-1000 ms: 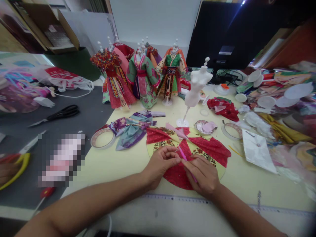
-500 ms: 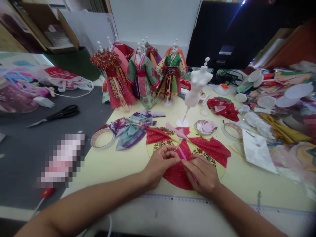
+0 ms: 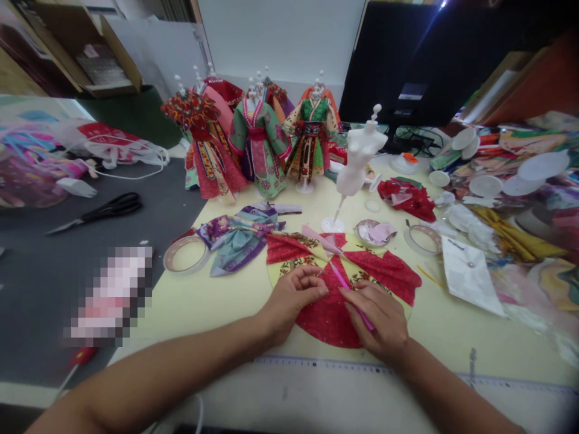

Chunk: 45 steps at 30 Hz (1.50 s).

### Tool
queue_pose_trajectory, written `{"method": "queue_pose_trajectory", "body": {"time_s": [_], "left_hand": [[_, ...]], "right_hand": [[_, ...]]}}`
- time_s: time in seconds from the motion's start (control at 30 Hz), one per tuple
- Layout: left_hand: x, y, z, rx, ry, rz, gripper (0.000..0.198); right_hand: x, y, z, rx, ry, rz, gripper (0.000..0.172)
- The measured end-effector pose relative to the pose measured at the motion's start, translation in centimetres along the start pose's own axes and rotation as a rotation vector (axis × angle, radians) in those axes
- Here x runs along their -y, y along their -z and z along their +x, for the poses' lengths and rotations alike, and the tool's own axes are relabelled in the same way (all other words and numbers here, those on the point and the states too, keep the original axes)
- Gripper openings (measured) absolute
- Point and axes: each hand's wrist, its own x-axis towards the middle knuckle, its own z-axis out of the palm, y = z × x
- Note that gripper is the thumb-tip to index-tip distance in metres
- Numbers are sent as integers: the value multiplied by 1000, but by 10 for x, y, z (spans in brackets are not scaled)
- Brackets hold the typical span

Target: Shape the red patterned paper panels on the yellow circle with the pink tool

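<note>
My right hand [image 3: 382,316] is closed around a slim pink pen-like stick [image 3: 341,277], its tip pointing up and to the left. Just left of it, my left hand [image 3: 296,295] has its thumb and fingers pinched together. Something tiny and pale shows at those fingertips, too small to name. Both hands are over a round doll-sized garment piece [image 3: 325,325] of red, yellow and flowered panels, spread on the table. At its top lies a pink fabric strip [image 3: 323,240].
A bare white doll mannequin [image 3: 357,160] stands behind the garment; several dressed ones, including a green-robed figure [image 3: 260,144], stand left. A tape roll [image 3: 205,250], black scissors [image 3: 113,209], a small dish [image 3: 362,232] and a long ruler [image 3: 335,366] surround the work. Fabric and packets crowd the right.
My right hand has drawn back to the right with the pink stick, leaving a gap from my left fingers. My left hand stays pinched in nearly the same place.
</note>
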Motion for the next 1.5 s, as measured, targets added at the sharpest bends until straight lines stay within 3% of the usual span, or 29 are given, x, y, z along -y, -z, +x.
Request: {"method": "queue_pose_trajectory", "body": {"time_s": [0.4,1.5], "left_hand": [[-1,2,3,-44,-22,-22,37],[2,2,3,-41,-40,44,33]], "right_hand": [[7,22,8,-2,66,158,27],[4,26,6,15,111,89,23]]}}
